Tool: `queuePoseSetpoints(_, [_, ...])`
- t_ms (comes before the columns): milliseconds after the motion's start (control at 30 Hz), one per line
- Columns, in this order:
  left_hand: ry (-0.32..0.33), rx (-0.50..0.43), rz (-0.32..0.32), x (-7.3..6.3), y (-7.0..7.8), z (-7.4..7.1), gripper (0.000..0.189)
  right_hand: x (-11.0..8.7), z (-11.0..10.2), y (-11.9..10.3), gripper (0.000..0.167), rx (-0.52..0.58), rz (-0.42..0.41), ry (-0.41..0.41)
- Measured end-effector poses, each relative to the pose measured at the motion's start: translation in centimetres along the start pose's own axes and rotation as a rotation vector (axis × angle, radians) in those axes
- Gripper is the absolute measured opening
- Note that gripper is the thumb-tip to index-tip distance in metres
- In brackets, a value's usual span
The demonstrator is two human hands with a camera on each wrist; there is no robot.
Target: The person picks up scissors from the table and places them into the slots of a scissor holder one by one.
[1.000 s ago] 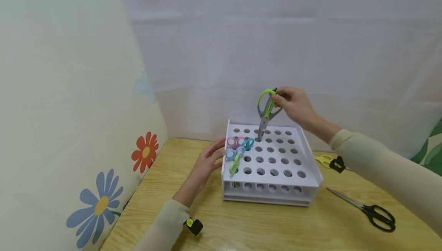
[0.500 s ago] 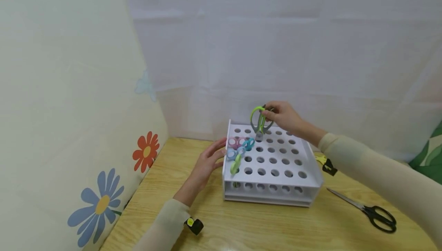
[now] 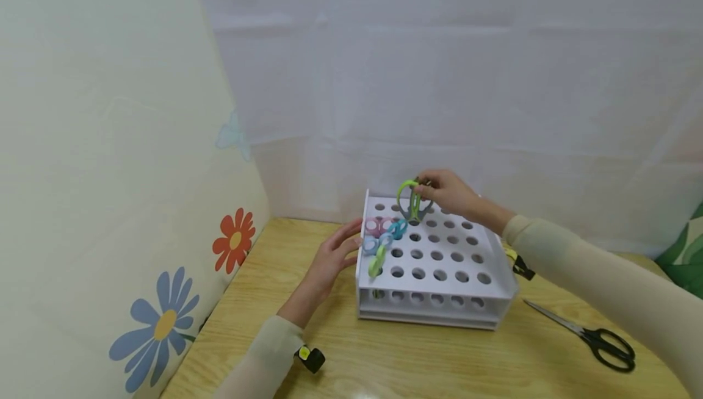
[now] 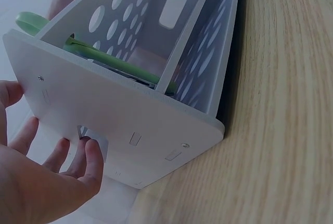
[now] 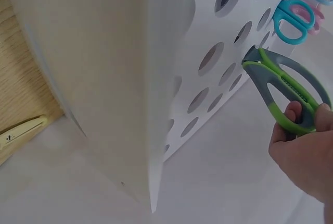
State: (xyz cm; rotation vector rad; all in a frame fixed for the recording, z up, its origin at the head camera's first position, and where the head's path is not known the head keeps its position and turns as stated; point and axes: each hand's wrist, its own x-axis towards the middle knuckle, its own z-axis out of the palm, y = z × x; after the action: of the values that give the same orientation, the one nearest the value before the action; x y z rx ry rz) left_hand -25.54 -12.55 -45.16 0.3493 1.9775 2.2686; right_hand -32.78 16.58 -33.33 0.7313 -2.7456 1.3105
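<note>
My right hand (image 3: pixel 447 191) pinches one handle of the green and grey scissors (image 5: pixel 283 81). Their blades are down in a hole of the white rack (image 3: pixel 439 289), and only the handles stand above the top plate. My left hand (image 3: pixel 326 262) rests its fingers against the rack's left side panel; in the left wrist view the fingertips lie at the slot in that panel (image 4: pixel 119 114). Pink scissors (image 3: pixel 379 226), teal scissors (image 3: pixel 398 228), light blue scissors (image 3: pixel 371 244) and light green scissors (image 3: pixel 377 262) sit in holes along the rack's left part.
Black-handled scissors (image 3: pixel 606 348) lie on the wooden table (image 3: pixel 428 362) to the right of the rack. Yellow scissors (image 3: pixel 511 254) are beside its right panel, partly hidden by my right sleeve. A pale wall hanging (image 3: pixel 351 82) rises behind the rack.
My right hand has moved down and slightly left, lowering the green and grey scissors' blades into the hole. The left hand stays at the rack's side.
</note>
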Motion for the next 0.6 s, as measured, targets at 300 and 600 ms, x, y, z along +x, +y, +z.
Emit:
queuePoseSetpoints(300, [0.006,-0.009,0.001,0.2,0.0,-0.3,0.047,0.3,0.3,0.0,0.017,-0.003,0.028,-0.027])
queuePoseSetpoints(600, [0.011,-0.027,0.008,0.3,-0.4,-0.6,0.047,-0.1,0.7,1.0,0.016,0.049,0.073,-0.115])
